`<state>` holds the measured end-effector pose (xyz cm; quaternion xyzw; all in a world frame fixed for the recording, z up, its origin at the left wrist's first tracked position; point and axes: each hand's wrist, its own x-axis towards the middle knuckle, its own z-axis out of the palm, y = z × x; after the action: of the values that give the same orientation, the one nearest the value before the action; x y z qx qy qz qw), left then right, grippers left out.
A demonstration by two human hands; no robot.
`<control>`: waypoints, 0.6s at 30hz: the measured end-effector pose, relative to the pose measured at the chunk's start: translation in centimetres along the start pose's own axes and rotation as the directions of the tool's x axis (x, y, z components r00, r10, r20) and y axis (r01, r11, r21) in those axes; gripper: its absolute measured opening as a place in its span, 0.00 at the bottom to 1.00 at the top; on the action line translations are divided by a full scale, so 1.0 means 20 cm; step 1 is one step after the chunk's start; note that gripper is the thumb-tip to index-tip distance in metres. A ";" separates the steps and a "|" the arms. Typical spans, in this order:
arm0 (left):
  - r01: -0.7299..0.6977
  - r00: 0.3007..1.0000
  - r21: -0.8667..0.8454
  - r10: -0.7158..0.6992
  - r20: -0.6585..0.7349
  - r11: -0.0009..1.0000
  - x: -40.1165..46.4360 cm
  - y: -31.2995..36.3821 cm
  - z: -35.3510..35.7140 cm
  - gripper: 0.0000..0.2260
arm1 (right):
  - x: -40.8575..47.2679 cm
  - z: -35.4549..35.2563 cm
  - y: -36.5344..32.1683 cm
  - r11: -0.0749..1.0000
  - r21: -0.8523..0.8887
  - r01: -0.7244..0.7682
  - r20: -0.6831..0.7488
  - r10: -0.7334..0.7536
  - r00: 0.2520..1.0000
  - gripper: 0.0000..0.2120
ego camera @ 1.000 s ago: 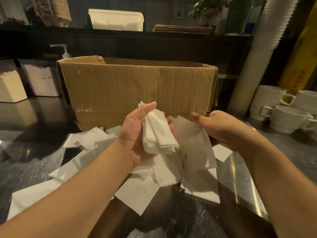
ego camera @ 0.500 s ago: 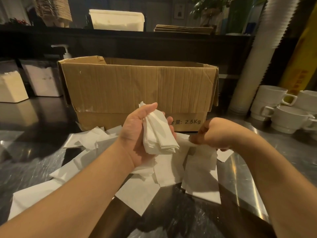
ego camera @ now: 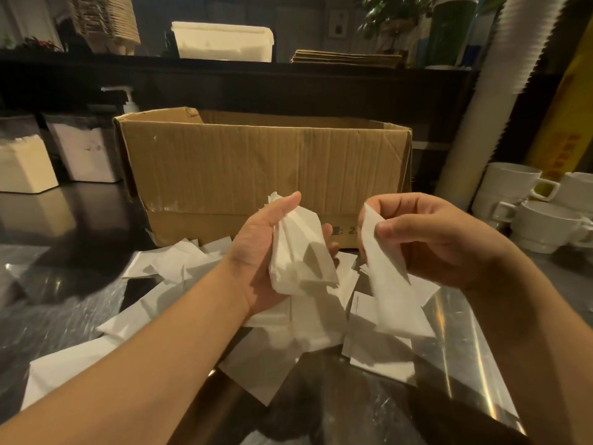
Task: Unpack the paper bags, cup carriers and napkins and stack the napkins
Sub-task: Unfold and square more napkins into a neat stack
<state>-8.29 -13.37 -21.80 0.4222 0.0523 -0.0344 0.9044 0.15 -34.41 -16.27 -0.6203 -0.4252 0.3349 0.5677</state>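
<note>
Two bare hands are raised over a dark, glossy metal counter (ego camera: 465,364) in front of one open brown corrugated cardboard box (ego camera: 266,175). The left hand (ego camera: 266,252) grips a small bundle of folded white paper napkins (ego camera: 301,252), thumb along its top edge and fingers curled behind it; the number of napkins in the bundle cannot be told. The right hand (ego camera: 426,232) pinches a single white napkin (ego camera: 388,284) between thumb and forefinger at its top corner, and the sheet hangs down, just beside the bundle but apart from it. Below both hands a loose scatter of white napkins (ego camera: 256,364) lies overlapping on the counter, spread from the box's foot toward the viewer, too tangled to count exactly, though well over ten. At the right stand at least four white ceramic cups with handles (ego camera: 542,226), some stacked, beside one tall sleeve of white disposable cups (ego camera: 491,91). At the left are two containers of white paper (ego camera: 86,152) and one pump bottle (ego camera: 130,101) behind the box.
</note>
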 end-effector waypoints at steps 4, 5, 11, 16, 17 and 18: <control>0.052 0.985 0.172 -0.079 0.151 0.984 0.00 -0.04 0.01 0.31 | 0.07 0.08 0.05 0.988 -0.134 0.081 -0.108 -0.096 0.989 0.05; 0.042 0.986 0.196 -0.072 0.152 0.980 0.01 -0.04 0.02 0.31 | 0.08 0.10 0.06 0.978 -0.191 0.082 -0.175 -0.116 0.978 0.07; -0.028 0.972 0.170 -0.013 0.235 0.985 0.02 -0.06 0.01 0.32 | 0.13 0.18 0.11 0.898 -0.441 0.004 -0.355 -0.178 0.918 0.06; 0.025 0.975 0.074 -0.040 0.218 0.997 -0.01 -0.03 0.01 0.27 | 0.12 0.19 0.12 0.733 -0.661 0.161 -0.283 -0.442 0.851 0.11; 0.035 0.978 0.047 -0.044 0.202 0.998 -0.01 -0.02 0.01 0.28 | 0.11 0.18 0.12 0.693 -0.690 0.209 -0.207 -0.465 0.861 0.13; 0.042 0.982 0.018 -0.045 0.183 0.999 0.00 -0.01 0.01 0.29 | 0.10 0.18 0.12 0.647 -0.724 0.239 -0.141 -0.477 0.867 0.15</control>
<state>-8.37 -13.65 -21.91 0.4222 -0.0221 -0.0933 0.9014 -1.92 -30.97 -19.04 -0.7324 -0.5358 -0.0718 0.4139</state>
